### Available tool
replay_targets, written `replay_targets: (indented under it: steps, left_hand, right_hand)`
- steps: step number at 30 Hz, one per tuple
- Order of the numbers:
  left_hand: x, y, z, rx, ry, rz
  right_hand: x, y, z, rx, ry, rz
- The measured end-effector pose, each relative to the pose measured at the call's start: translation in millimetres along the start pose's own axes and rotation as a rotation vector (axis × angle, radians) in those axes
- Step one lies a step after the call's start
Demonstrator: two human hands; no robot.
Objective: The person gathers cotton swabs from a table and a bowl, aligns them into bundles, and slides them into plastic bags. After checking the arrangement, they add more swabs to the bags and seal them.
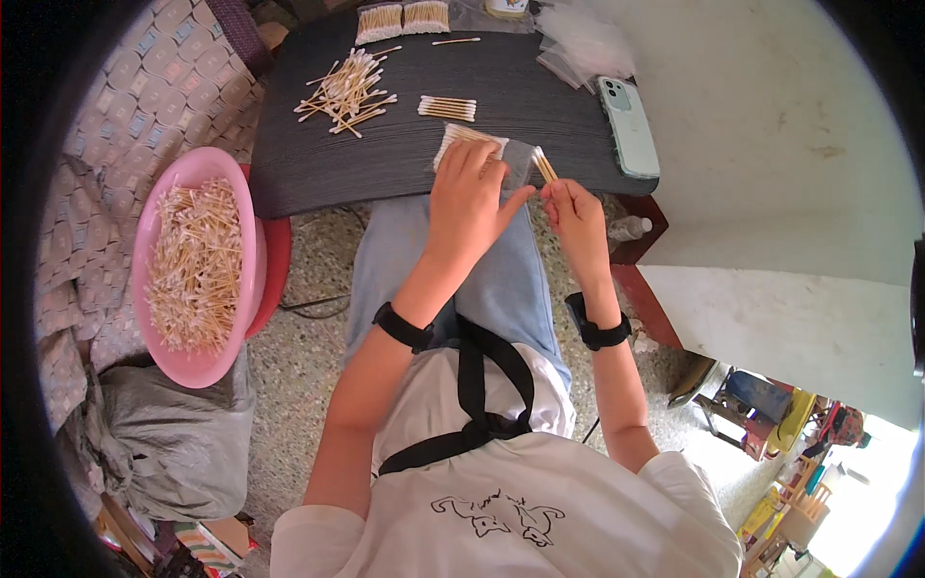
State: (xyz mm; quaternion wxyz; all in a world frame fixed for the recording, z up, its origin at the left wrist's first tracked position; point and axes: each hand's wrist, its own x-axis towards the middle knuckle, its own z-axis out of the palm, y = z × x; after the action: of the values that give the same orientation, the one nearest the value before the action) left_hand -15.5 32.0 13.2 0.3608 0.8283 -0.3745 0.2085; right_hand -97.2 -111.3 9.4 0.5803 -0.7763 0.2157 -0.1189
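My left hand (461, 202) rests on a clear plastic bag of cotton swabs (472, 135) at the table's near edge. Its fingers lie over the bag and the thumb stretches out to the right. Part of the bag is hidden under the fingers. Just right of the bag, my right hand (576, 217) pinches a few cotton swabs (544, 166), white tips pointing up and away from me. Beyond the bag sits a small neat row of swabs (447, 108), and a loose heap of swabs (349, 89) is spread farther left.
On the dark table (520, 87) are filled swab packs (403, 19), a single swab (456, 40), empty clear bags (586, 43) and a pale green phone (628, 125). A pink basin (252, 289) full of swabs stands left. A plastic bottle (629, 228) is below the table's right corner, near the wall (771, 144).
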Motion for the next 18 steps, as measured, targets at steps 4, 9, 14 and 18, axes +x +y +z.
replay_targets:
  steps: [4,9,14,18]
  left_hand:
    - [1.0,3.0,9.3,0.001,0.012,-0.006]
    - [1.2,5.9,12.2,0.044,-0.003,-0.029]
    - [0.7,8.1,14.9,0.06,-0.026,-0.027]
    - [-1.5,4.2,14.5,-0.011,-0.027,-0.03]
  right_hand:
    - [-0.6,3.0,-4.3,-0.072,-0.009,0.016]
    - [-4.8,-3.8,-3.9,-0.249,0.024,-0.061]
    - [-2.8,0.0,-6.0,-0.232,-0.029,0.051]
    - [-0.6,4.8,-8.1,-0.149,-0.07,0.073]
